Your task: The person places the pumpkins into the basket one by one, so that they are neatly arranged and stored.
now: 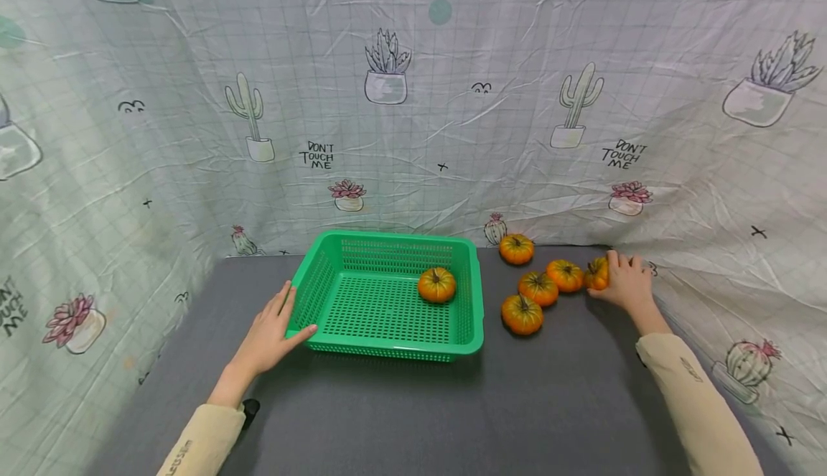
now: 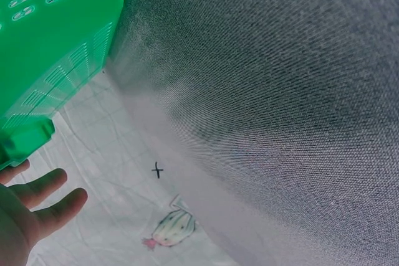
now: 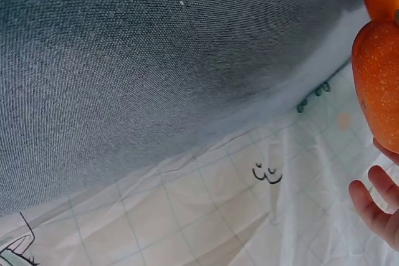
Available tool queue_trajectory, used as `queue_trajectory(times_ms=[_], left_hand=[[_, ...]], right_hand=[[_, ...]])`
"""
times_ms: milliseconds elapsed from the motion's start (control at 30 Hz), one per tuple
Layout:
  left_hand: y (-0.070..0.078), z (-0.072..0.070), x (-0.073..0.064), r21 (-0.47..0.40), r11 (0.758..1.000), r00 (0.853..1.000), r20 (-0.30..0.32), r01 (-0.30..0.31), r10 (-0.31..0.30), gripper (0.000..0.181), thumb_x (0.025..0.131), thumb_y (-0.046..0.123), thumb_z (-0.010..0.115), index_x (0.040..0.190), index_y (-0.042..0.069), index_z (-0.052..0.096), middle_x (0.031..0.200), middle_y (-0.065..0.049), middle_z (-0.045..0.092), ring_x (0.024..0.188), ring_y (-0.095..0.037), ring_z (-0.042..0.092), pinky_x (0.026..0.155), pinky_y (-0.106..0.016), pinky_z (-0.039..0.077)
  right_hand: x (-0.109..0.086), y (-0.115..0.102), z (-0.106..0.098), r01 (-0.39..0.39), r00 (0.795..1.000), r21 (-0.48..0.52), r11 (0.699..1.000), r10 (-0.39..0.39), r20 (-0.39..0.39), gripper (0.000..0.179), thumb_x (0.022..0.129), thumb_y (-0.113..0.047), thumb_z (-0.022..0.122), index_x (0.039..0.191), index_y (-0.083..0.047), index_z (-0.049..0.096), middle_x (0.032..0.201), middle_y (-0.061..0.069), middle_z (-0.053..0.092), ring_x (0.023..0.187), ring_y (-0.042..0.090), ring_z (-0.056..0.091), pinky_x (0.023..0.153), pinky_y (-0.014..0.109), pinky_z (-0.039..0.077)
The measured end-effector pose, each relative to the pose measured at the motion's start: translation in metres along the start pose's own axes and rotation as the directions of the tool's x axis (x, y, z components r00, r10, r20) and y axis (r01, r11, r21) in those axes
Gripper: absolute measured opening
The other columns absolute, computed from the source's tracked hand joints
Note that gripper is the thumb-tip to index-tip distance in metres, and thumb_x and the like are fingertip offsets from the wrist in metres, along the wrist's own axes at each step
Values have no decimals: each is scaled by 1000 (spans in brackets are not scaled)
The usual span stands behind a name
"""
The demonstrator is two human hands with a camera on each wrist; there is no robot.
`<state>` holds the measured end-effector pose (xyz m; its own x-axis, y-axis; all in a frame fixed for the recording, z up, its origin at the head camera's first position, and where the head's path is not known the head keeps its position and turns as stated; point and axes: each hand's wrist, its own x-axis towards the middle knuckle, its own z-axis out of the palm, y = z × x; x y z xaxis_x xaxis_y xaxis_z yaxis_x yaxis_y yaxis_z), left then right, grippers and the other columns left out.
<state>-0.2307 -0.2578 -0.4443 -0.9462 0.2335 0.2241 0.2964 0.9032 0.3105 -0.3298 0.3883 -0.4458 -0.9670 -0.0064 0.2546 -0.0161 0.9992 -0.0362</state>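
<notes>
Head camera view: a person in cream sleeves works with two bare hands on a dark grey worktop (image 1: 400, 418), in front of a pale sheet (image 1: 439, 124) printed with potted cacti. A green perforated plastic basket (image 1: 474, 296) sits upright, slightly left of centre. One ribbed orange pumpkin (image 1: 436, 286) rests inside, towards the basket's back right.

Five more small pumpkins are to the right of the basket. The front pumpkin (image 1: 522, 316), the middle pumpkin (image 1: 538, 289) and the third pumpkin (image 1: 564, 276) form a slanting line running back and right. The back pumpkin (image 1: 516, 250) sits near the sheet. The far-right pumpkin (image 1: 597, 273) is under the right hand (image 1: 628, 286), just beside the third one; whether those two touch is unclear.

The right thumb lies on the near side of the far-right pumpkin and the fingers curve over its other side. In the right wrist view, the outermost fingers extend loosely past the fruit. Whether its weight has been taken cannot be told.

The left hand (image 1: 271, 329) is at the basket's left end, thumb and fingers spread wide, the thumb over the near corner; it grips nothing firmly.

The step in hand appears to be picking up the far-right pumpkin while the left hand steadies the basket. The next move seems to call for a secure hold and a lift clear of the neighbouring fruit, with the basket kept still.
</notes>
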Motion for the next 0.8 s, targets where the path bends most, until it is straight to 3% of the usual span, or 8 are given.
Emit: queue_trajectory(times_ms=[200,800], left_hand=[[0,-1,0,-5,1000,1000,2,-1,1,87,85,52,49,143,1,11,150,-18,7,130,-45,20,95,-64,24],[0,0,1,-2,1000,1000,9,6,-6,87,85,53,48,143,1,11,150,-18,8,130,-46,21,95,-65,24]], right_hand=[[-8,-3,-9,32,999,35,999,-31,-39,89,64,-44,72,130,1,31,113,31,44,99,49,34,73,62,33],[-29,-28,-27,113,985,101,988,-98,-143,81,65,-42,74,123,3,38,110,30,44,95,47,35,67,60,34]])
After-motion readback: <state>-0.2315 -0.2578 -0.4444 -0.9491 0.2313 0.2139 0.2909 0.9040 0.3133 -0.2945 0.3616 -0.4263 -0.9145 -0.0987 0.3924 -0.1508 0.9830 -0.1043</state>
